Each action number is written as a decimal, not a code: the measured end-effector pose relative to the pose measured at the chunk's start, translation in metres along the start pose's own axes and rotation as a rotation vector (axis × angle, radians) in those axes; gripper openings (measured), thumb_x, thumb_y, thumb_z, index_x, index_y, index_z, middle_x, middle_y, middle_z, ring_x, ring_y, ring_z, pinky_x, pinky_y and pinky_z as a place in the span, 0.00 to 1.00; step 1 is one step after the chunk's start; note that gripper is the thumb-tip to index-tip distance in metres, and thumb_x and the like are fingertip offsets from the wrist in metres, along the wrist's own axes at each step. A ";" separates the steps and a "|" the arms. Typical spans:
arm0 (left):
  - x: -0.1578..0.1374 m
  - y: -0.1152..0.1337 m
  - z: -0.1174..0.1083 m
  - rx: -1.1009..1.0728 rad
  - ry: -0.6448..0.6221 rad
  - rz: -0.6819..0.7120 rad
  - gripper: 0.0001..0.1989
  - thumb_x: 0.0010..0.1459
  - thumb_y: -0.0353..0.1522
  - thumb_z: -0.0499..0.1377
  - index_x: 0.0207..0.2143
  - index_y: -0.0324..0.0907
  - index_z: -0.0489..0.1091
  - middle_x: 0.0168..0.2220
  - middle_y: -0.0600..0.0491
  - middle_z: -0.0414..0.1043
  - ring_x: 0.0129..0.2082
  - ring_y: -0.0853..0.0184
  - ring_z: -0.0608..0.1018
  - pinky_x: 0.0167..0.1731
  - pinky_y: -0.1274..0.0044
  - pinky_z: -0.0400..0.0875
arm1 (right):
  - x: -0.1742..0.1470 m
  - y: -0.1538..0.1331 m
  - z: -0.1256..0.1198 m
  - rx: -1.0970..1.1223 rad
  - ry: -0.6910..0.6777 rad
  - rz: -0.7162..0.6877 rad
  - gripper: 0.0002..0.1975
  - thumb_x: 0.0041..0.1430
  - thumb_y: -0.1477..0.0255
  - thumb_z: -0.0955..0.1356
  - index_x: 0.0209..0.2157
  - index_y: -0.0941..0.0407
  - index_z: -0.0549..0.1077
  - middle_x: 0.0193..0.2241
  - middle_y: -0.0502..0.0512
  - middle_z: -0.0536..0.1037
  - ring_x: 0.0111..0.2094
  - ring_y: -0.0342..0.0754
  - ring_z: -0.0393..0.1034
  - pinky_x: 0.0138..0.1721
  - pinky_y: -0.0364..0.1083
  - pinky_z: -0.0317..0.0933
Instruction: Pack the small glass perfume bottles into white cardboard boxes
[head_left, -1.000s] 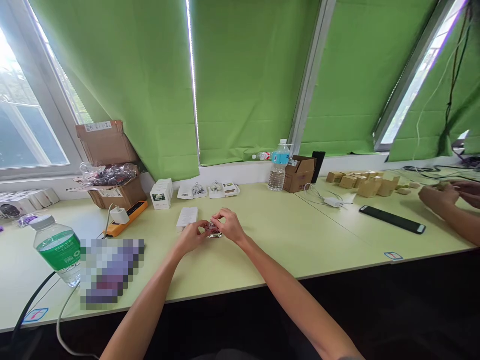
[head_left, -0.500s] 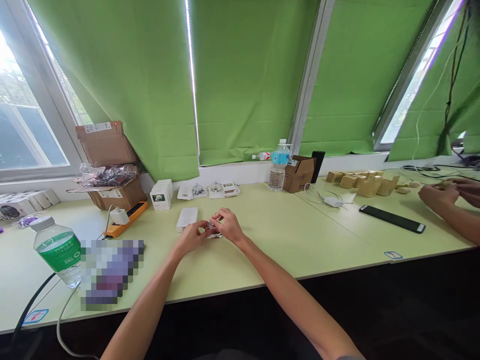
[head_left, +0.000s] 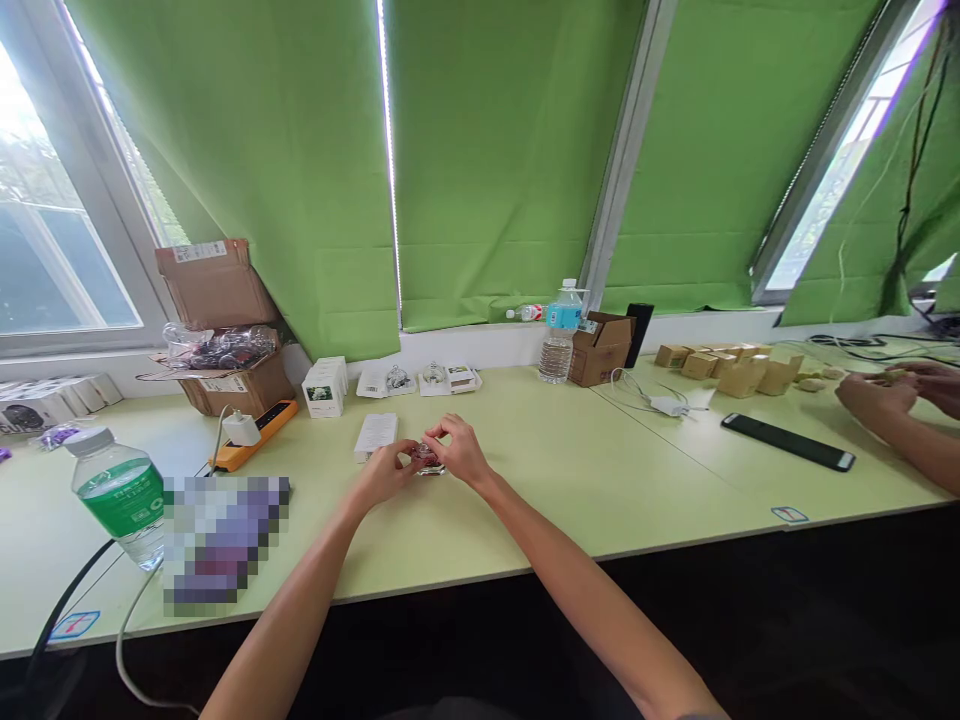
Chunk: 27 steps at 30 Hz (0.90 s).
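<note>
On the table in front of me sits a small clear lidded dish with dark pink contents [head_left: 430, 464]. My left hand [head_left: 385, 474] grips its left side between thumb and fingers. From the right, my right hand [head_left: 460, 452] pinches at its top; the fingertips hide most of that part. A white box with fine print [head_left: 376, 436] lies just behind my left hand. Farther back, clear domed dishes [head_left: 397, 379] [head_left: 433, 375] rest on white packaging near the wall.
White boxes [head_left: 323, 388] stand behind left. An orange power strip [head_left: 256, 436], an open carton [head_left: 238, 388] and a green-labelled bottle [head_left: 118, 498] are at left. Right are a tall bottle [head_left: 557, 340], a black bar [head_left: 787, 442], small kraft boxes [head_left: 742, 375] and another person's hands [head_left: 879, 396].
The view has shifted slightly. Both my hands stay on the dish, with hardly any visible movement of the fingers.
</note>
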<state>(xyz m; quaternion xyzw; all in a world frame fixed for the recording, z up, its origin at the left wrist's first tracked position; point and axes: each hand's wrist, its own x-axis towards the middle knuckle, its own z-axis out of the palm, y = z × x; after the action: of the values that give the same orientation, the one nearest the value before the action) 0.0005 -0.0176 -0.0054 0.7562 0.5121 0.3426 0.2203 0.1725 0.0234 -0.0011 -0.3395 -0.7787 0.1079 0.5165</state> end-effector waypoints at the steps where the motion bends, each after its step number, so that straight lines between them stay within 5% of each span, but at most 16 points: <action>1: 0.000 0.000 0.000 0.001 0.001 0.003 0.19 0.55 0.44 0.52 0.44 0.45 0.70 0.41 0.52 0.74 0.19 0.72 0.71 0.21 0.79 0.63 | 0.000 0.000 0.001 -0.002 0.004 0.004 0.08 0.54 0.73 0.68 0.23 0.54 0.66 0.26 0.51 0.72 0.33 0.48 0.66 0.36 0.47 0.61; 27: 0.001 -0.003 0.000 0.016 -0.008 0.030 0.19 0.56 0.45 0.51 0.44 0.45 0.70 0.41 0.52 0.74 0.18 0.74 0.70 0.23 0.79 0.63 | -0.003 -0.002 0.001 0.025 -0.024 0.058 0.03 0.54 0.71 0.67 0.28 0.54 0.69 0.32 0.53 0.75 0.39 0.48 0.67 0.33 0.44 0.66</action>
<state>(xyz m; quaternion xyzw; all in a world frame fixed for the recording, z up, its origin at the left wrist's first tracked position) -0.0008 -0.0156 -0.0074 0.7670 0.5025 0.3386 0.2112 0.1716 0.0199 -0.0024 -0.3539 -0.7733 0.1365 0.5080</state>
